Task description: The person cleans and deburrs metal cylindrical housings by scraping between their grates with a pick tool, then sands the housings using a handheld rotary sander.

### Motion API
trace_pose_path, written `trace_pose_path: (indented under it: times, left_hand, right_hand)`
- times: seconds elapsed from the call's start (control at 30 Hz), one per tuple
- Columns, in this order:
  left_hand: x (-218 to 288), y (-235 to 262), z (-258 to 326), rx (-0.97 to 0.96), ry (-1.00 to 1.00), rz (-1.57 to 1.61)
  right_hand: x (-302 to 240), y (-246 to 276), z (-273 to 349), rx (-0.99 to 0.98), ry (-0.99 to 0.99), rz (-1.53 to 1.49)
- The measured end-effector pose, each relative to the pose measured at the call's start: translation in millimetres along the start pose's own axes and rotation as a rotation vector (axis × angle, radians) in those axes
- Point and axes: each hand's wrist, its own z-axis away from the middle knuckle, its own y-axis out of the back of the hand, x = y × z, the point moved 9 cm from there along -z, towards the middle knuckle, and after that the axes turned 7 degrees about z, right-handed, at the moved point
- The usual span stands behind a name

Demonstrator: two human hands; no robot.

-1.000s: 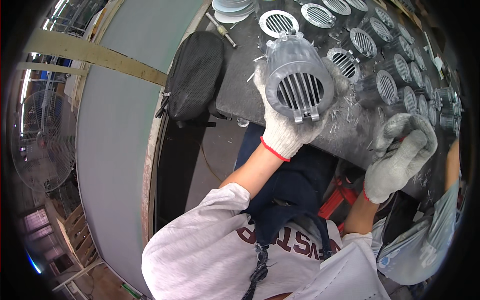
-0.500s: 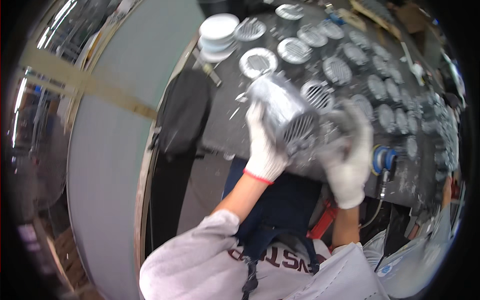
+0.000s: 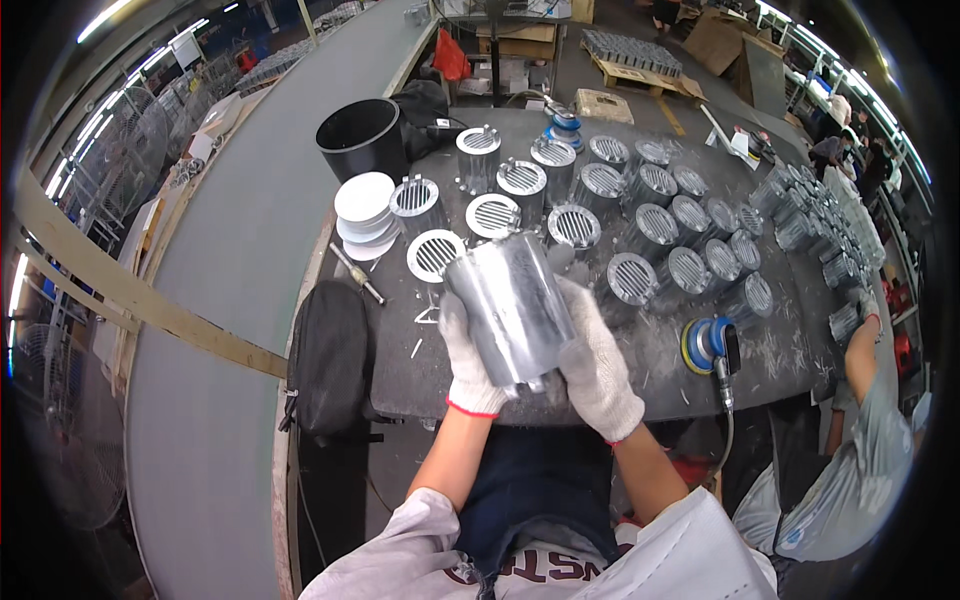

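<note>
Between my two gloved hands is a shiny metal cylinder housing (image 3: pixel 512 312), lifted over the near edge of the dark worktable (image 3: pixel 400 375). My left hand (image 3: pixel 466 355), in a white knitted glove with a red cuff, grips its left side. Against its right side, my right hand (image 3: pixel 597 370) is closed in a similar glove with grey-stained fingertips. The cylinder's smooth curved wall faces me, and small lugs show at its lower end. Just beyond it stand several like housings with slotted round tops, the nearest being a grille-topped housing (image 3: pixel 436 256).
An orbital sander (image 3: pixel 708 345) with a hose lies to the right; another sander (image 3: pixel 563 130) sits at the back. On the left are white discs (image 3: pixel 366 212), a black bucket (image 3: pixel 358 140), a pen-like tool (image 3: pixel 357 273) and a black bag (image 3: pixel 330 355). A co-worker's arm (image 3: pixel 862 360) reaches in from the right.
My right hand has come in from the right to hold the cylinder, which has turned so that its slotted end no longer shows. My view has tilted up, showing more of the room.
</note>
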Motion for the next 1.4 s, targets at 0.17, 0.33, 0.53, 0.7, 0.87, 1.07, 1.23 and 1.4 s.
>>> trace_pose_path:
  times: [0.17,0.33,0.53,0.7,0.87,1.07,1.23,1.4]
  left_hand:
    - [-1.2,2.5,-10.5,0.262,0.052,0.256]
    - [-18.1,7.4,-1.5,0.057,0.150,0.550]
    - [-20.4,31.4,16.3,0.334,0.181,0.354]
    - [-24.0,14.5,16.0,0.213,0.275,0.544]
    - [-23.3,9.5,16.1,0.082,0.343,0.699]
    - [-27.5,11.1,6.5,0.218,0.273,0.640]
    - [-0.1,6.9,12.2,0.493,-0.111,-0.016]
    - [-6.3,35.0,54.4,0.272,-0.371,-1.123]
  right_hand:
    - [-6.1,44.3,6.6,0.156,-0.331,-0.121]
    - [1.2,36.0,8.4,0.117,-0.336,0.053]
    - [13.0,27.2,17.9,0.100,-0.355,0.133]
    - [6.9,28.3,21.9,0.131,-0.376,0.135]
    - [14.1,24.4,20.5,0.100,-0.399,0.062]
    - [5.9,31.7,19.6,0.125,-0.454,-0.036]
    - [6.7,24.3,8.4,0.015,-0.218,0.251]
    - [6.1,17.2,15.2,0.030,-0.315,0.113]
